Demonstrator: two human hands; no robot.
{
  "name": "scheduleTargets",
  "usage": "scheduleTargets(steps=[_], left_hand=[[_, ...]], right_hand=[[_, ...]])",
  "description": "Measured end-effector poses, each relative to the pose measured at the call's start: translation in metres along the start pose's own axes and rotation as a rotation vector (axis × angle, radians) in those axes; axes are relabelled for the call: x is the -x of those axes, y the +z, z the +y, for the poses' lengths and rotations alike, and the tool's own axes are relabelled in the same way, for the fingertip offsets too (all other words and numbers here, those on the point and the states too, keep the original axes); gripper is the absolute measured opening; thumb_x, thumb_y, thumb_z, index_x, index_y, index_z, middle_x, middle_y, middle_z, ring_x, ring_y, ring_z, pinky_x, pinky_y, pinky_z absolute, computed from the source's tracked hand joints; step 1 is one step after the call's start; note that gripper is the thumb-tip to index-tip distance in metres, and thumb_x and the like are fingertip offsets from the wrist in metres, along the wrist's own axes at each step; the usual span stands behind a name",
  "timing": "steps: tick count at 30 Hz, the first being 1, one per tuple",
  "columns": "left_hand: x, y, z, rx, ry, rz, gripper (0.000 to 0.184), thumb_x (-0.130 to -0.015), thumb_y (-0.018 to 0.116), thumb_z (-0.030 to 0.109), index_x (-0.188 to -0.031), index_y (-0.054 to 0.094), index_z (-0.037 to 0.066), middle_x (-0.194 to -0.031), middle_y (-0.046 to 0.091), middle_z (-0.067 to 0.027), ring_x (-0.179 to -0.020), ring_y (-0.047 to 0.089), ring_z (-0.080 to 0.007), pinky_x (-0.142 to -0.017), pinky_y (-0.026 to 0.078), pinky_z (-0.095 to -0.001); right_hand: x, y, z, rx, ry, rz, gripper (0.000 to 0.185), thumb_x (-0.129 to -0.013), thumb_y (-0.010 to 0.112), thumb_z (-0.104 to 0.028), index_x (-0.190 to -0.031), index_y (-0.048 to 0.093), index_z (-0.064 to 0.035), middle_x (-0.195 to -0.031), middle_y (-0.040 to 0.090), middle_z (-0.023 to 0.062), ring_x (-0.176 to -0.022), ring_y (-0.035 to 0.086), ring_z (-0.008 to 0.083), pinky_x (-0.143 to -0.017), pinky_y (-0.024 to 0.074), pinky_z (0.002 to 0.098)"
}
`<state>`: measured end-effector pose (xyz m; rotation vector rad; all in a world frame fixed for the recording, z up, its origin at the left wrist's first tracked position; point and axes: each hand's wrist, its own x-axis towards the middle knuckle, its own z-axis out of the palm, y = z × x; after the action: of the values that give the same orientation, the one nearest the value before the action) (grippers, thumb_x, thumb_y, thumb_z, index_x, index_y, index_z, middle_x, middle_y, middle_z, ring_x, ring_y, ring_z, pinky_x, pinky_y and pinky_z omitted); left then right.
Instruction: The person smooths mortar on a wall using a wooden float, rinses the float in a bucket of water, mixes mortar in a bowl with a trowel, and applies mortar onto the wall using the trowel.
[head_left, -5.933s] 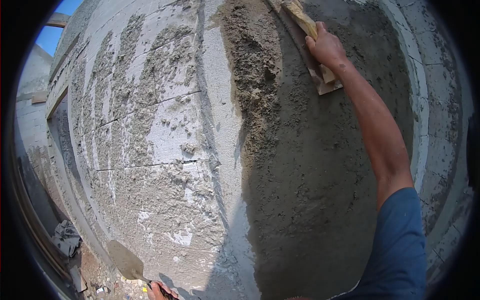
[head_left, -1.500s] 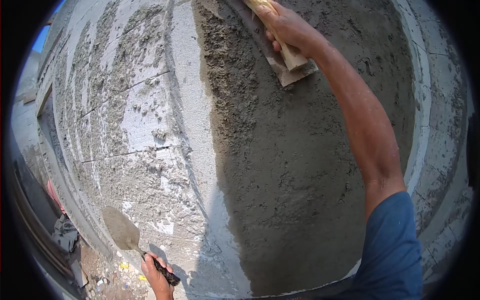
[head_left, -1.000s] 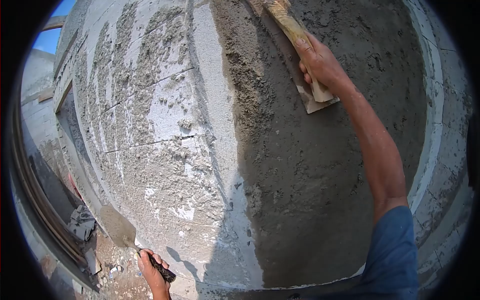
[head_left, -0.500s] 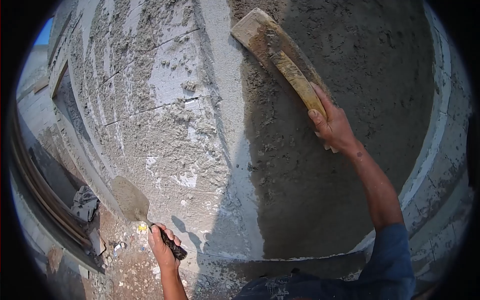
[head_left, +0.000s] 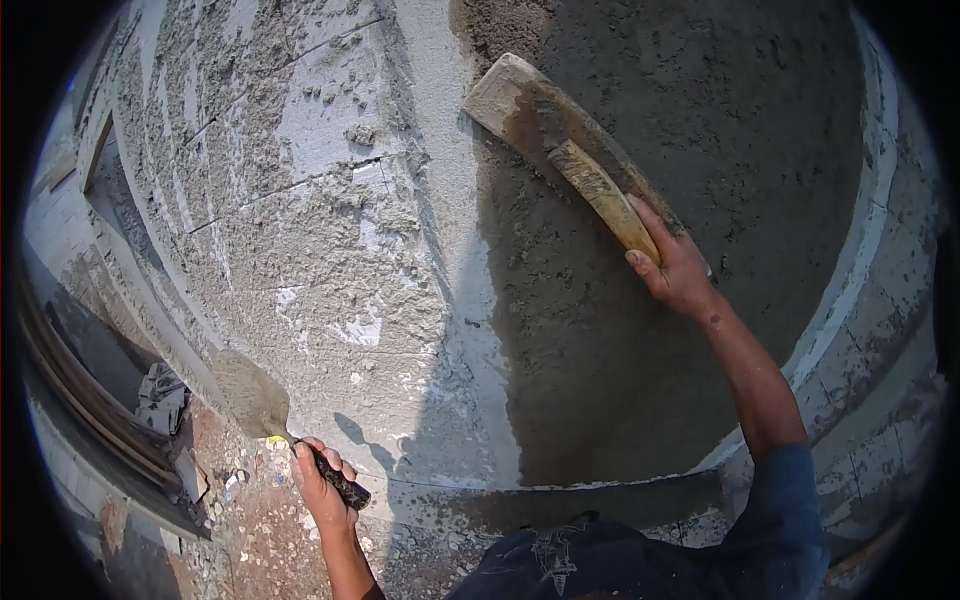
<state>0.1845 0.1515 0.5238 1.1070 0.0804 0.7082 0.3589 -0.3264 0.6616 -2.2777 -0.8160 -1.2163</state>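
My right hand (head_left: 677, 265) is wrapped round the yellowish wooden handle of a long float (head_left: 570, 125). The float lies slantwise against dark wet plaster (head_left: 620, 380), its upper left end at the pale strip (head_left: 440, 90) beside the plaster. At the lower left, my left hand (head_left: 325, 485) grips the black handle of a trowel (head_left: 253, 395). The trowel's grey blade points up and left, with a shadow of it on the wall to the right.
Rough, patchily coated blockwork (head_left: 330, 240) spans the left of the wall. Stony ground (head_left: 255, 530) shows below, with crumpled grey material (head_left: 162, 398) and long boards (head_left: 85, 400) at the far left. A pale ledge (head_left: 430, 500) runs along the wall's foot.
The float has come down from the top of the wall and now slants with its upper end to the left. My view has tilted downward. The trowel remains in my left hand.
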Motion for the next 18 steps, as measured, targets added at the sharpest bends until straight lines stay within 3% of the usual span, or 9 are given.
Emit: scheduleTargets(steps=[2, 4, 6, 9, 12, 18], left_hand=[[-0.001, -0.001, 0.004, 0.001, 0.027, 0.018, 0.037, -0.103, 0.050, 0.046, -0.096, 0.048, 0.010, -0.064, 0.046, -0.0005, -0.049, 0.047, -0.0114, -0.046, 0.041, -0.0238], [-0.002, 0.000, 0.005, -0.002, 0.026, 0.010, 0.037, -0.103, 0.050, 0.046, -0.096, 0.048, 0.010, -0.065, 0.046, -0.0004, -0.050, 0.047, -0.0112, -0.047, 0.041, -0.0237], [-0.001, 0.005, 0.002, 0.003, -0.015, 0.001, 0.036, -0.103, 0.050, 0.046, -0.096, 0.048, 0.010, -0.065, 0.046, -0.0004, -0.051, 0.047, -0.0112, -0.048, 0.041, -0.0238], [0.005, 0.010, -0.004, 0.013, -0.041, 0.024, 0.036, -0.103, 0.051, 0.045, -0.096, 0.048, 0.010, -0.064, 0.046, -0.0004, -0.049, 0.047, -0.0118, -0.047, 0.042, -0.0246], [-0.005, -0.005, -0.035, 0.048, 0.014, 0.026, 0.036, -0.104, 0.047, 0.047, -0.095, 0.046, 0.012, -0.065, 0.046, -0.0003, -0.046, 0.046, -0.0107, -0.042, 0.040, -0.0233], [-0.037, 0.091, -0.048, 0.137, 0.047, -0.102, 0.036, -0.104, 0.047, 0.046, -0.095, 0.046, 0.011, -0.063, 0.045, 0.0000, -0.045, 0.045, -0.0106, -0.041, 0.039, -0.0236]], right_hand=[[-0.025, -0.017, -0.004, -0.080, 0.076, 0.017, 0.065, -0.101, 0.051, -0.041, -0.156, 0.025, -0.0191, -0.111, 0.070, 0.0236, -0.099, 0.068, 0.0442, -0.089, 0.0534, 0.0489], [-0.061, -0.033, -0.032, -0.202, 0.337, 0.001, 0.065, -0.100, 0.052, -0.041, -0.156, 0.026, -0.0189, -0.109, 0.070, 0.0237, -0.095, 0.069, 0.0445, -0.087, 0.0542, 0.0482], [-0.064, -0.029, -0.037, -0.213, 0.383, -0.048, 0.067, -0.100, 0.053, -0.040, -0.156, 0.025, -0.0191, -0.107, 0.070, 0.0243, -0.091, 0.069, 0.0452, -0.085, 0.0548, 0.0480], [-0.011, 0.010, -0.027, -0.051, 0.142, -0.187, 0.074, -0.097, 0.058, -0.039, -0.157, 0.019, -0.0213, -0.102, 0.069, 0.0258, -0.086, 0.066, 0.0481, -0.082, 0.0549, 0.0504], [0.044, 0.044, -0.012, 0.089, 0.165, -0.505, 0.078, -0.095, 0.057, -0.049, -0.158, 0.016, -0.0292, -0.092, 0.070, 0.0228, -0.083, 0.069, 0.0430, -0.083, 0.0555, 0.0517], [-0.092, -0.013, -0.043, 0.159, -0.032, -0.244, 0.067, -0.096, 0.057, -0.047, -0.155, 0.028, -0.0311, -0.092, 0.069, 0.0167, -0.086, 0.070, 0.0369, -0.080, 0.0552, 0.0502]])
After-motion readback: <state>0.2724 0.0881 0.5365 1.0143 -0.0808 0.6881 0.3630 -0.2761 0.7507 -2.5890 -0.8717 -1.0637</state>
